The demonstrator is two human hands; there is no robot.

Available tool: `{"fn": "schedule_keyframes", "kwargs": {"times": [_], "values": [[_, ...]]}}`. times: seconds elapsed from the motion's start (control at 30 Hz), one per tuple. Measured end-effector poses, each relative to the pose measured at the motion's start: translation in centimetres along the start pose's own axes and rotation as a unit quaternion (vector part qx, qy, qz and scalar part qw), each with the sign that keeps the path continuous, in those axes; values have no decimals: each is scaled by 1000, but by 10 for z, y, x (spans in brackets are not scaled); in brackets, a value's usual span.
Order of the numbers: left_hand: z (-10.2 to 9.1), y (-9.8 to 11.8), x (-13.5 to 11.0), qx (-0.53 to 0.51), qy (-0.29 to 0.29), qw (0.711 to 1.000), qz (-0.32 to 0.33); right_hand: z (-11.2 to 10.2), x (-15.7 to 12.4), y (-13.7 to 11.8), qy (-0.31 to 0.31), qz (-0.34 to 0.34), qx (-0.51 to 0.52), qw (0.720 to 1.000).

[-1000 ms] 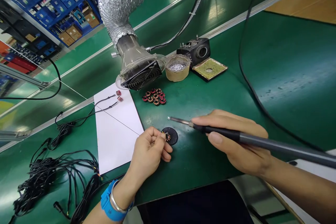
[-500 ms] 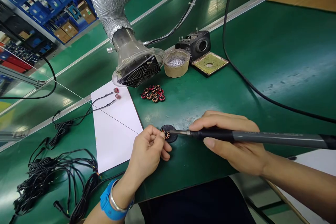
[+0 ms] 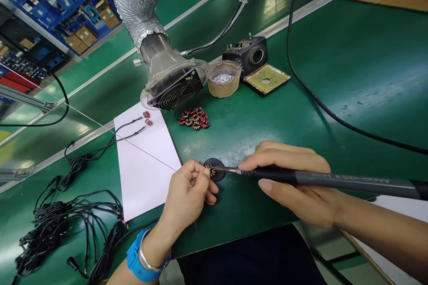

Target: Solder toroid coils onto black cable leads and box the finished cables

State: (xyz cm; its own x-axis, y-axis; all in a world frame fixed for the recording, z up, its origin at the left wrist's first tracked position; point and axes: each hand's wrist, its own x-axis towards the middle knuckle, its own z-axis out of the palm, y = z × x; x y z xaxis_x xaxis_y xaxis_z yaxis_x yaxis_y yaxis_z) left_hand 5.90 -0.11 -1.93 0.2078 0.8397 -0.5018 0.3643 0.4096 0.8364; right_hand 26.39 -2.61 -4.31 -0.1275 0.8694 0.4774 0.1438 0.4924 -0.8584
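My left hand [image 3: 189, 193] is pinched shut at the edge of a small black disc [image 3: 219, 174] on the green bench. It holds a thin solder wire that runs off to the left across the white sheet [image 3: 143, 160]. A small red and orange coil [image 3: 211, 170] sits on the disc beside my fingertips. My right hand [image 3: 294, 182] grips a soldering iron [image 3: 321, 179] like a pen. The iron's metal tip touches the coil.
A fume extractor fan [image 3: 174, 89] on a silver hose hangs over the bench. Behind it are a tin of solder dross [image 3: 224, 79], an iron stand with a yellow sponge [image 3: 265, 81] and several loose coils [image 3: 194, 118]. Black cables [image 3: 63, 222] lie at the left.
The iron's tip has come down and left from above the bench onto the coil on the disc. My left hand has stayed in place.
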Motion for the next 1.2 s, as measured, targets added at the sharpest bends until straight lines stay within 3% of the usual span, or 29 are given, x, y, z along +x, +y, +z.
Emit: {"fn": "schedule_keyframes", "kwargs": {"times": [0.83,1.0,1.13,1.2], "values": [[-1,-4,-2,30,-7,999,15,-2,4,-1,40,-33,-25,998],[-3,-4,-6,69,-21,997,28,-19,34,7,83,-69,-141,984],[-8,0,-10,154,-8,987,48,-41,68,40,158,-113,-253,948],[-11,1,-11,177,2,983,46,-46,75,55,129,-79,-282,947]]}}
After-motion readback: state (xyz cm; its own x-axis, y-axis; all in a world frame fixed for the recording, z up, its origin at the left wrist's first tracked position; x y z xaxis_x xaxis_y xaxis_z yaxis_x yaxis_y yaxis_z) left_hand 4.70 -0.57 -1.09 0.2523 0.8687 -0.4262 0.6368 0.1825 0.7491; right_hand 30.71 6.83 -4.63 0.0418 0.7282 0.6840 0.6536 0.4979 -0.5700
